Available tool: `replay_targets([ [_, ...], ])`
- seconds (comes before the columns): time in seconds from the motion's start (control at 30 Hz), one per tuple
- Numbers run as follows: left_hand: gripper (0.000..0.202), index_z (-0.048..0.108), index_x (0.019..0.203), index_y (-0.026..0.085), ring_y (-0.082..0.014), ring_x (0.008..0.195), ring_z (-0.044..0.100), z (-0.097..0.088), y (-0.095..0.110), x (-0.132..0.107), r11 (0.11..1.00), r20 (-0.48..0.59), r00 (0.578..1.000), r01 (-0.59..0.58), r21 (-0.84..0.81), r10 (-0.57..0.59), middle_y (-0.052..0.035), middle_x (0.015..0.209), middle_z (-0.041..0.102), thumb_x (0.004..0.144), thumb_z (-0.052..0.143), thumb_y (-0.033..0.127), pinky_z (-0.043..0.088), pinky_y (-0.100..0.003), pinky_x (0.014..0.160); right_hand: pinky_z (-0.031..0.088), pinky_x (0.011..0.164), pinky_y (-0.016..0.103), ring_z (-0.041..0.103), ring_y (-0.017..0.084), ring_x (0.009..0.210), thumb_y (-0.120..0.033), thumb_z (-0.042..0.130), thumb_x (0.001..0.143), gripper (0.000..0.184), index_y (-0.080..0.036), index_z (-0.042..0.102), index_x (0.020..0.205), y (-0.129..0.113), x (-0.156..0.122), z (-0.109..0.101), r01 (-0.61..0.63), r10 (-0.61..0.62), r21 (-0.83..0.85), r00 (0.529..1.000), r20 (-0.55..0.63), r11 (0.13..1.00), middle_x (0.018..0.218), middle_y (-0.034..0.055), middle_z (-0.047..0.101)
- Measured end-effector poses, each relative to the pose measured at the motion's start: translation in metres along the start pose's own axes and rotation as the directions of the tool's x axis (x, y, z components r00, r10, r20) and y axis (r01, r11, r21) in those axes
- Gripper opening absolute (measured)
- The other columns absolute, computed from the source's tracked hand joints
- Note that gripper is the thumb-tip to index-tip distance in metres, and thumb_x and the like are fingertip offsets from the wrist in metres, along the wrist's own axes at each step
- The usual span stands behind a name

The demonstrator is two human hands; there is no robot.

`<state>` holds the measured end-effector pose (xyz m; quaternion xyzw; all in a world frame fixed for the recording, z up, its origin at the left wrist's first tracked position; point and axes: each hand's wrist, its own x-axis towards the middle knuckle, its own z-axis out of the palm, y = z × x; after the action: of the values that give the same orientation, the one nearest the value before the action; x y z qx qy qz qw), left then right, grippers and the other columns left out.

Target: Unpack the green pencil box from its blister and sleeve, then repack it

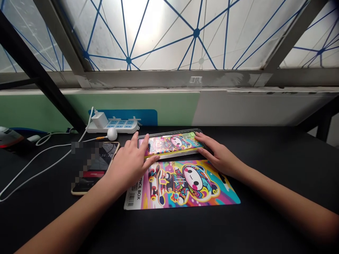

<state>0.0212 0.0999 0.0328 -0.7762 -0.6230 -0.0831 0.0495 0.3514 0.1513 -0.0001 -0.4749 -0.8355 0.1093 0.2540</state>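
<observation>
A pencil box (172, 144) with a bright cartoon figure on its face lies on the black table in the middle. My left hand (132, 157) is at its left end, thumb on the near edge and index finger reaching to the far side. At the right end, my right hand (218, 155) spans the box between thumb and fingers. Just in front lies a flat, colourful printed card (185, 185) with the same figure, marked "PENCIL BOX" and a barcode. My left wrist passes close to the card's left corner.
Left of my left hand lies a phone (92, 180), partly blurred out. Behind it are a white power strip (116, 126) with a plug, a round white object (112, 134) and loose white cable (37, 155). A dark and white device (13, 139) stands far left. Window frame at the back.
</observation>
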Motion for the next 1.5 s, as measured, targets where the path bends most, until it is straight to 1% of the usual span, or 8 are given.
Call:
replay_targets([
  [0.2,0.076,0.038,0.159,0.021,-0.0428,0.151,0.033,0.005,0.002,0.000,0.996,0.010,0.998,-0.068,0.052,0.067,-0.0233,0.167,0.026,0.099,0.043,0.068,0.040,-0.059,0.110,0.026,0.117,0.068,0.041,0.037,0.148,-0.042,0.049,0.102,0.041,-0.022,0.059,0.136,-0.022,-0.008,0.002,0.195,-0.215,-0.237,0.974,-0.064,0.952,0.160,0.0196,0.044],
  [0.37,0.072,0.027,0.163,0.033,-0.0412,0.156,0.022,0.013,0.008,0.001,0.978,0.002,0.978,-0.208,-0.006,0.208,-0.0161,0.171,0.021,0.100,0.050,0.060,0.029,-0.063,0.117,0.043,0.106,0.054,0.061,0.032,0.124,-0.037,0.057,0.098,0.032,-0.024,0.064,0.127,-0.059,-0.026,0.009,0.432,-0.433,-0.123,0.901,0.016,0.894,0.135,0.0154,0.067],
  [0.57,0.056,0.045,0.153,0.028,-0.0412,0.151,0.033,0.010,0.005,0.004,0.975,0.044,0.974,-0.222,0.021,0.221,-0.0174,0.165,0.036,0.104,0.043,0.056,0.033,-0.060,0.115,0.049,0.100,0.051,0.057,0.034,0.126,-0.052,0.054,0.099,0.048,-0.022,0.056,0.137,-0.071,-0.033,0.017,0.238,-0.224,-0.066,0.959,0.172,0.969,0.139,0.0172,0.062],
  [0.77,0.060,0.055,0.141,0.023,-0.0422,0.149,0.036,0.007,0.001,0.005,0.988,0.023,0.989,-0.147,0.056,0.146,-0.0185,0.161,0.042,0.103,0.035,0.064,0.033,-0.060,0.115,0.050,0.085,0.046,0.061,0.029,0.101,-0.051,0.054,0.099,0.032,-0.022,0.062,0.109,-0.069,-0.029,0.015,0.111,-0.095,-0.137,0.989,0.115,0.984,0.112,0.0127,0.066],
  [1.13,0.066,0.038,0.159,0.027,-0.0416,0.155,0.022,0.013,-0.002,0.008,0.992,0.052,0.992,-0.116,-0.043,0.118,-0.0170,0.167,0.031,0.103,0.039,0.061,0.025,-0.061,0.121,0.044,0.068,0.036,0.057,0.022,0.075,-0.046,0.055,0.098,0.026,-0.024,0.048,0.086,-0.073,-0.030,0.014,0.075,-0.065,-0.191,0.996,0.053,0.979,0.085,0.0059,0.062],
  [1.3,0.055,0.051,0.149,0.028,-0.0381,0.157,0.020,0.004,-0.006,0.011,0.978,0.126,0.984,-0.099,-0.183,0.123,-0.0133,0.168,0.032,0.108,0.026,0.055,0.022,-0.066,0.120,0.036,0.054,0.032,0.052,0.018,0.053,-0.057,0.049,0.097,0.033,-0.027,0.046,0.086,-0.065,-0.027,-0.016,0.031,-0.019,-0.151,0.997,0.080,0.988,0.064,-0.0007,0.058],
  [1.43,0.051,0.063,0.120,0.026,-0.0360,0.157,0.022,-0.004,-0.007,0.010,0.940,0.148,0.968,-0.151,-0.305,0.204,-0.0093,0.164,0.040,0.108,0.023,0.054,0.018,-0.072,0.118,0.036,0.052,0.032,0.053,0.019,0.052,-0.068,0.039,0.097,0.045,-0.028,0.051,0.079,-0.020,-0.015,-0.055,-0.125,0.151,-0.159,0.975,0.164,0.979,0.059,-0.0005,0.059],
  [1.5,0.048,0.064,0.107,0.025,-0.0341,0.154,0.030,-0.007,-0.006,0.009,0.917,0.142,0.958,-0.188,-0.350,0.250,-0.0081,0.158,0.049,0.108,0.024,0.053,0.021,-0.068,0.119,0.037,0.051,0.033,0.054,0.019,0.053,-0.071,0.038,0.095,0.052,-0.027,0.051,0.071,0.010,-0.009,-0.068,-0.223,0.270,-0.191,0.922,0.276,0.956,0.060,0.0010,0.062],
])
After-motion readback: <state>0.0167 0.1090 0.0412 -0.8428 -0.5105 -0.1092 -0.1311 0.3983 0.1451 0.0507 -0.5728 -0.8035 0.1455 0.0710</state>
